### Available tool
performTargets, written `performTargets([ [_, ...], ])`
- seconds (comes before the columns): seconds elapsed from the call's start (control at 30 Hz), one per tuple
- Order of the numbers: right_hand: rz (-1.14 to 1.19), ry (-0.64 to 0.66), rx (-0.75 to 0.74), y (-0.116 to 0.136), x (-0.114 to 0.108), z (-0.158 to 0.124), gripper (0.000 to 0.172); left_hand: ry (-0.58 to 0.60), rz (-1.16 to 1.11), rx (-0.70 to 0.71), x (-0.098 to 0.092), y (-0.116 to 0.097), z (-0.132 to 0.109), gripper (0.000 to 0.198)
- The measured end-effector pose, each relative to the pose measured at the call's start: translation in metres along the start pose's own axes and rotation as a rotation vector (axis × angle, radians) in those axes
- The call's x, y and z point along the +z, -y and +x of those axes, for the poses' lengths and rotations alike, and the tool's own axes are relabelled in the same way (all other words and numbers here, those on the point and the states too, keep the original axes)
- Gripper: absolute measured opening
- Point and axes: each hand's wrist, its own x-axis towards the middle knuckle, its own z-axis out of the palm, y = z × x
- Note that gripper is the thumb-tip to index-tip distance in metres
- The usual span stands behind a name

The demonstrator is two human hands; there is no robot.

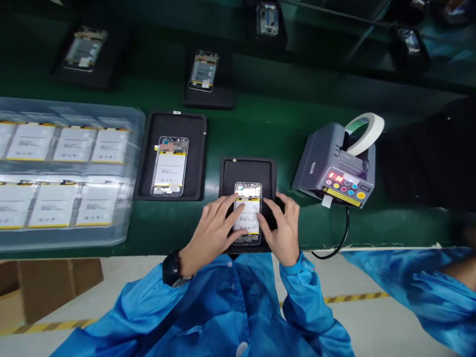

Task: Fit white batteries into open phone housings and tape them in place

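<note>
An opened phone with its inner parts showing lies in a black tray right in front of me. A white battery with yellow edges fills the middle of it. My left hand reaches over from the left, fingers spread, its tips touching the battery and the phone's left side. On the other side, my right hand has its fingers apart, thumb and forefinger at the phone's right edge. Neither hand grips anything. The fingers cover parts of the phone's left edge.
Left of the phone, another black tray holds an opened phone. A clear plastic tray of batteries sits farther left. At right stands a tape dispenser with a cable. More phones in trays lie behind; a co-worker's blue sleeve shows at right.
</note>
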Motion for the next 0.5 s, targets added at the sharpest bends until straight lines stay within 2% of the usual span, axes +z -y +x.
performTargets([
  [0.13,0.013,-0.019,0.061,0.005,0.000,0.021,0.019,0.036,0.004,0.010,0.001,0.002,0.002,0.050],
  [0.2,0.042,0.010,0.101,0.004,0.002,0.034,0.027,0.062,-0.002,0.010,0.000,0.004,0.005,0.051],
  [0.3,0.070,0.180,0.100,-0.001,0.008,0.051,0.049,0.096,-0.012,0.017,-0.002,0.009,0.009,0.052],
  [0.37,0.101,0.289,0.107,-0.006,0.012,0.057,0.055,0.111,-0.015,0.030,-0.003,0.011,0.012,0.054],
  [0.5,0.149,0.361,0.139,-0.010,0.015,0.059,0.060,0.139,-0.020,0.031,-0.003,0.012,0.016,0.056],
])
